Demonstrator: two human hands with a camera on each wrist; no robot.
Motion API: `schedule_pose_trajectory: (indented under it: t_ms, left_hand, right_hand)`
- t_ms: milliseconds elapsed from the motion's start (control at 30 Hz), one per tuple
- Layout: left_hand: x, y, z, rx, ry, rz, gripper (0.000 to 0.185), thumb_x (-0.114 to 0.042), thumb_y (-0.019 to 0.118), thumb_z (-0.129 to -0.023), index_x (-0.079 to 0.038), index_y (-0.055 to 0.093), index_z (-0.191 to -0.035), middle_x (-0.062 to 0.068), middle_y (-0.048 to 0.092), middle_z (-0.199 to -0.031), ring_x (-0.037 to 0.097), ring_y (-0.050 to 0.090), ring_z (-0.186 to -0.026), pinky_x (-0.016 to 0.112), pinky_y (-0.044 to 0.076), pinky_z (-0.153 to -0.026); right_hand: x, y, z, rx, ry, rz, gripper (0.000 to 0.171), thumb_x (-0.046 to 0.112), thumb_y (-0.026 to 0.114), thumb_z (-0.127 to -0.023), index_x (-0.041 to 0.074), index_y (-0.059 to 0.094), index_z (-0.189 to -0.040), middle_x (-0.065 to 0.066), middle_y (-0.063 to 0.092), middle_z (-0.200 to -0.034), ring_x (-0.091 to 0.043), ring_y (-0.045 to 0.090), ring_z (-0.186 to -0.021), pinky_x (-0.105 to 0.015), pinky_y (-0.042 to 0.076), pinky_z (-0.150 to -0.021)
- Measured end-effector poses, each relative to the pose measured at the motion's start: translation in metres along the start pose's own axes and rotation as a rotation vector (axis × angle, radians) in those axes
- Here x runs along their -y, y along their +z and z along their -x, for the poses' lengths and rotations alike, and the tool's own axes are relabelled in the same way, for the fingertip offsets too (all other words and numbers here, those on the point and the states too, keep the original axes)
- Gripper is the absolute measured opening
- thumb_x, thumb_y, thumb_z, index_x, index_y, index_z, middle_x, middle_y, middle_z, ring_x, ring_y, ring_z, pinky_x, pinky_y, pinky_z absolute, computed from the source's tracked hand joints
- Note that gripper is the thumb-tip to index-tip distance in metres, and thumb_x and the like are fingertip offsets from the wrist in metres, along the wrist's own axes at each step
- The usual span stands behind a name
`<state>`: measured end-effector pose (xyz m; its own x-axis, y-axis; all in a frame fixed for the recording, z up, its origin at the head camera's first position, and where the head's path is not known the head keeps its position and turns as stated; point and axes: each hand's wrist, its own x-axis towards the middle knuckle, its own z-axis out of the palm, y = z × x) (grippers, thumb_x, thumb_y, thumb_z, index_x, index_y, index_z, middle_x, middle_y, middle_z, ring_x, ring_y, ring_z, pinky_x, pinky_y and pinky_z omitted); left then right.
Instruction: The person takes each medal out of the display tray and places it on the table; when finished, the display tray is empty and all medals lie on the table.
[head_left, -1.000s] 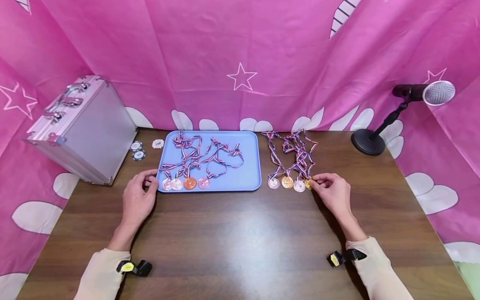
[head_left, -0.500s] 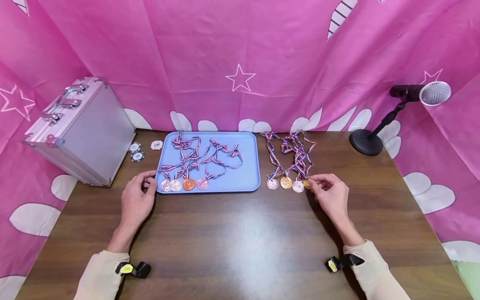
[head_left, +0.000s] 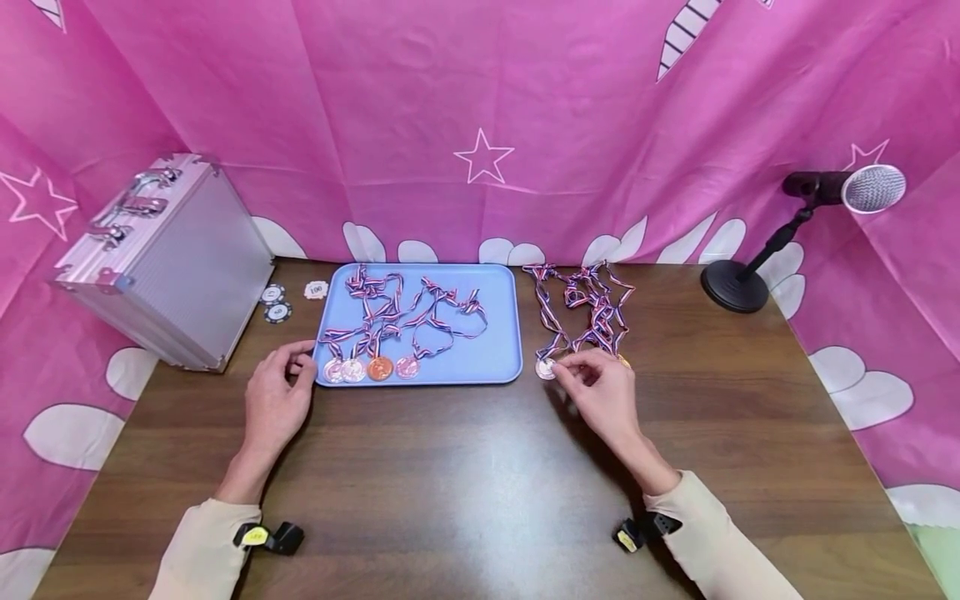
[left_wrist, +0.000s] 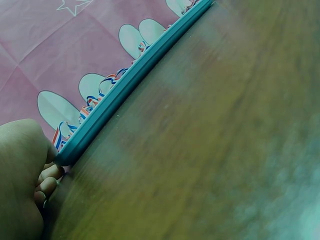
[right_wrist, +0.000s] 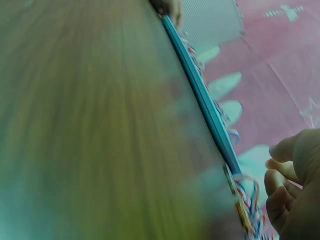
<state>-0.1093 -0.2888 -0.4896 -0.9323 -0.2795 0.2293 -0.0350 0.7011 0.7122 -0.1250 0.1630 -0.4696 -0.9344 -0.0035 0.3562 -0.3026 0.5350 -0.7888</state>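
A light blue tray (head_left: 480, 358) bears several medals with striped ribbons, among them a copper-coloured medal (head_left: 379, 368). My left hand (head_left: 279, 392) holds the tray's near left corner, thumb and fingers at its rim (left_wrist: 70, 154) in the left wrist view. To the tray's right lies a row of medals with tangled ribbons (head_left: 592, 308). Over that row is my right hand (head_left: 603, 392), fingers loosely bent and holding nothing. Its fingertips overlap a silver medal (head_left: 545, 367) in the head view. The hand covers the middle medals, and a bit of gold medal (head_left: 624, 362) shows past it.
A silver case (head_left: 191, 267) stands at the back left, with several poker chips (head_left: 277, 312) beside it. A microphone (head_left: 873, 189) on a black stand (head_left: 735, 286) is at the back right. Pink cloth (head_left: 405, 108) hangs behind the wooden table (head_left: 420, 483).
My right hand has left the gold medal at the row's right end and moved left to the silver medal nearest the tray. The left hand has stayed at the tray corner.
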Motion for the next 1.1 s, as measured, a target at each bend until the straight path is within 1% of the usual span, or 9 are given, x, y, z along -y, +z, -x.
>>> schedule_pose_trajectory:
  t_ms: [167,333,467,567,767,900,1000,1100]
  left_hand:
    - [-0.001,-0.001,0.001,0.013,-0.009,-0.005,0.034,-0.012,0.059,-0.109,0.001,0.071,-0.138,0.021,0.069,-0.111,0.034,0.057,-0.102,0.046,0.036,-0.088]
    - [-0.002,-0.001,0.002,0.009,-0.011,-0.004,0.034,-0.011,0.060,-0.108,0.001,0.072,-0.137,0.021,0.069,-0.110,0.033,0.057,-0.102,0.045,0.036,-0.088]
    - [-0.002,-0.001,0.001,0.003,-0.007,0.003,0.033,-0.009,0.060,-0.107,0.001,0.072,-0.137,0.022,0.069,-0.108,0.034,0.057,-0.101,0.046,0.037,-0.088]
    - [-0.002,-0.001,0.001,0.007,-0.012,0.001,0.034,-0.010,0.059,-0.108,0.001,0.072,-0.137,0.021,0.069,-0.109,0.034,0.057,-0.102,0.047,0.036,-0.088]
    - [-0.001,-0.001,0.001,0.007,-0.015,0.000,0.034,-0.010,0.060,-0.108,0.001,0.072,-0.137,0.021,0.069,-0.110,0.033,0.057,-0.102,0.047,0.036,-0.088]
    - [-0.002,-0.001,0.001,0.005,-0.016,0.001,0.033,-0.010,0.060,-0.108,0.001,0.072,-0.137,0.021,0.069,-0.109,0.033,0.056,-0.102,0.046,0.036,-0.088]
    - [-0.002,-0.002,0.001,0.005,-0.016,0.002,0.034,-0.011,0.060,-0.108,0.001,0.072,-0.138,0.021,0.069,-0.110,0.033,0.057,-0.102,0.046,0.037,-0.089]
    - [-0.002,-0.001,0.001,0.006,-0.015,0.002,0.034,-0.011,0.060,-0.108,0.000,0.072,-0.138,0.021,0.069,-0.110,0.033,0.057,-0.102,0.046,0.037,-0.089]
  right_hand:
    - [0.018,0.026,-0.001,0.062,-0.025,-0.014,0.005,0.007,0.089,-0.091,0.006,0.085,-0.094,-0.004,0.072,-0.081,-0.010,0.063,-0.068,-0.020,0.050,-0.066]
    - [0.037,0.052,0.000,0.121,-0.064,-0.026,0.007,0.008,0.091,-0.089,0.007,0.085,-0.094,-0.001,0.071,-0.079,-0.007,0.060,-0.066,-0.024,0.052,-0.065]
    - [0.052,0.072,-0.001,0.159,-0.098,-0.022,0.007,0.012,0.091,-0.090,0.010,0.085,-0.094,0.001,0.073,-0.079,-0.004,0.059,-0.064,-0.025,0.051,-0.064]
    - [0.060,0.087,-0.003,0.171,-0.120,-0.002,0.005,0.014,0.090,-0.091,0.012,0.085,-0.092,0.002,0.074,-0.079,-0.003,0.059,-0.064,-0.024,0.050,-0.063]
    - [0.068,0.119,-0.008,0.164,-0.113,0.010,0.005,0.017,0.090,-0.090,0.014,0.086,-0.090,0.003,0.075,-0.079,-0.004,0.061,-0.066,-0.024,0.051,-0.065]
    - [0.070,0.138,-0.011,0.128,-0.150,0.027,0.009,0.022,0.091,-0.089,0.017,0.085,-0.087,0.008,0.075,-0.078,-0.002,0.062,-0.068,-0.028,0.052,-0.068]
    - [0.074,0.149,-0.014,0.107,-0.170,0.081,0.013,0.027,0.092,-0.089,0.018,0.084,-0.085,0.009,0.075,-0.078,-0.004,0.065,-0.070,-0.035,0.053,-0.075]
    - [0.080,0.156,-0.014,0.111,-0.163,0.159,0.017,0.033,0.093,-0.090,0.019,0.084,-0.085,0.008,0.074,-0.078,-0.008,0.067,-0.074,-0.040,0.053,-0.083]
